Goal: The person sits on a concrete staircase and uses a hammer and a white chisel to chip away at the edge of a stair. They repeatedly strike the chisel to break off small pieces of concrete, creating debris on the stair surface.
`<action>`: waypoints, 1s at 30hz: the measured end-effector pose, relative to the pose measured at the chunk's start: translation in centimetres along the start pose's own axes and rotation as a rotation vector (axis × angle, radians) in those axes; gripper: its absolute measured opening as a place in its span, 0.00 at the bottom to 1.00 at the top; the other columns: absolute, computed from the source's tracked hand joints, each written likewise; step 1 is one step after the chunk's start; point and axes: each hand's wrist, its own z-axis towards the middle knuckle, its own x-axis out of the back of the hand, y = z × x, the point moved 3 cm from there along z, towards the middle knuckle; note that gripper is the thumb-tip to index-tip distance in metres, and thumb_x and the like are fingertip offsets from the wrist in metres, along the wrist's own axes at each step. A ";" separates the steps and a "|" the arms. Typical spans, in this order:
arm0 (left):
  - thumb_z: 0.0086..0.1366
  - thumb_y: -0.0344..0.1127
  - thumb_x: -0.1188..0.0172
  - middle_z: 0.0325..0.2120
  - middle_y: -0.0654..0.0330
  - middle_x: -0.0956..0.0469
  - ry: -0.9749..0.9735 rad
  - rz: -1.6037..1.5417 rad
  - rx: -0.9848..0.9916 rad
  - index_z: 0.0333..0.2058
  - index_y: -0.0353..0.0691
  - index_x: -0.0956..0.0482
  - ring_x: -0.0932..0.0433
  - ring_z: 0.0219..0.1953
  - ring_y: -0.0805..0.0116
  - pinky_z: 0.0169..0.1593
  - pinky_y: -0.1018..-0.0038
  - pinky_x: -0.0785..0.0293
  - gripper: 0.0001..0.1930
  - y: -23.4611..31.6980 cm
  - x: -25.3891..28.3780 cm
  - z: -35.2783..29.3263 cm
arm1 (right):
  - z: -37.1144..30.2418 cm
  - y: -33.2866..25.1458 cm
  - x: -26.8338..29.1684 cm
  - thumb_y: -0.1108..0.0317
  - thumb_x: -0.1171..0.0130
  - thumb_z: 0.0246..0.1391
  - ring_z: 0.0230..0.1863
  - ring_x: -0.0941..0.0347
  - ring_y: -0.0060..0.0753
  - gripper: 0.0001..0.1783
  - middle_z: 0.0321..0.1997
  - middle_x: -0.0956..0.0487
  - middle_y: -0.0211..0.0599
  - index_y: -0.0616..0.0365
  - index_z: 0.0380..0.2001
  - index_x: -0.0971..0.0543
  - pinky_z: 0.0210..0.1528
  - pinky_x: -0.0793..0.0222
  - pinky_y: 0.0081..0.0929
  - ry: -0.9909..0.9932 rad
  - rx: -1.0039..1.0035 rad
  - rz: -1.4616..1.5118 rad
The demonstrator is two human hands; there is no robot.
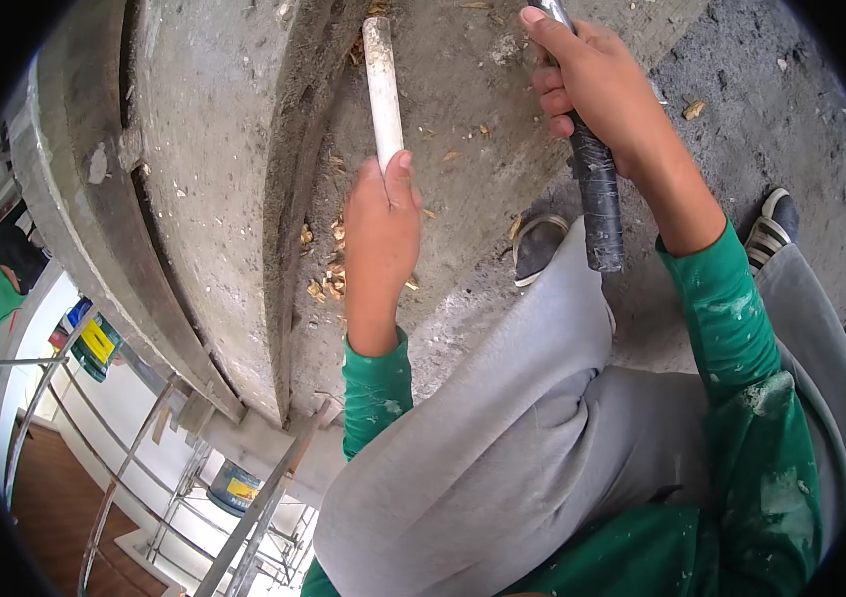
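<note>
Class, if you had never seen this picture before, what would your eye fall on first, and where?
Probably the right hand, upper right of centre, closed around a dark rod, and the left hand, upper left of centre, gripping a pale stick. Next come the grey trousers across the lower middle, then the white-spattered green sleeves beside them.

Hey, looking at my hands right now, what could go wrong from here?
The black tape-wrapped bar in your right hand could strike your left hand if swung towards the white rod it grips.
Loose tan chips on the concrete floor might slide underfoot.
A dropped tool could perhaps fall towards the scaffolding at lower left.
</note>
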 end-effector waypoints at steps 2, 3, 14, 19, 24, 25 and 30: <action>0.79 0.49 0.47 0.23 0.66 0.30 0.057 0.018 -0.020 0.38 0.36 0.26 0.31 0.20 0.77 0.23 0.74 0.31 0.19 0.8 -1.1 0.7 | -0.3 0.1 0.2 0.52 0.44 0.71 0.21 0.30 0.25 0.18 0.22 0.28 0.31 0.54 0.32 0.28 0.23 0.33 0.30 0.017 0.033 -0.014; 0.79 0.49 0.47 0.23 0.66 0.30 0.047 -0.071 -0.005 0.38 0.36 0.26 0.31 0.20 0.77 0.23 0.74 0.31 0.19 1.4 -1.8 1.1 | -0.5 0.4 0.1 0.51 0.42 0.71 0.19 0.36 0.19 0.18 0.21 0.32 0.25 0.52 0.33 0.30 0.20 0.37 0.25 0.038 0.079 -0.054; 0.76 0.38 0.41 0.23 0.69 0.33 -0.102 -0.432 0.107 0.37 0.37 0.27 0.34 0.20 0.80 0.21 0.77 0.33 0.11 1.1 -1.1 -0.7 | -4.5 6.4 -2.8 0.56 0.42 0.67 0.14 0.27 0.30 0.20 0.18 0.27 0.35 0.66 0.37 0.25 0.19 0.28 0.33 -0.306 -0.190 -0.384; 0.74 0.39 0.40 0.18 0.65 0.26 -0.065 -0.222 0.109 0.38 0.34 0.23 0.27 0.18 0.78 0.22 0.75 0.29 0.12 2.0 0.3 -1.2 | -2.9 8.3 -7.0 0.65 0.43 0.65 0.14 0.31 0.26 0.11 0.19 0.28 0.32 0.63 0.41 0.26 0.17 0.33 0.30 -0.576 -0.222 -0.279; 0.73 0.39 0.40 0.19 0.64 0.25 -0.055 -0.185 0.134 0.35 0.35 0.22 0.25 0.19 0.77 0.24 0.74 0.29 0.12 2.3 2.1 -3.1 | -5.0 9.0 -4.0 0.74 0.43 0.61 0.13 0.40 0.19 0.07 0.18 0.36 0.24 0.53 0.35 0.32 0.14 0.42 0.26 -0.431 -0.314 0.528; 0.73 0.39 0.39 0.19 0.62 0.24 -0.037 -0.185 0.100 0.36 0.34 0.23 0.24 0.20 0.74 0.25 0.72 0.28 0.12 1.8 2.0 -3.0 | -4.7 9.6 -3.0 0.75 0.44 0.61 0.14 0.42 0.18 0.09 0.18 0.38 0.23 0.52 0.34 0.35 0.14 0.45 0.26 -0.423 -0.258 0.582; 0.70 0.42 0.36 0.22 0.49 0.21 0.089 0.099 -0.092 0.37 0.32 0.24 0.18 0.26 0.50 0.33 0.59 0.24 0.16 2.0 1.4 -2.4 | -3.4 7.2 -1.2 0.75 0.45 0.61 0.14 0.43 0.17 0.09 0.18 0.39 0.23 0.52 0.35 0.35 0.15 0.46 0.25 -0.094 -0.089 0.290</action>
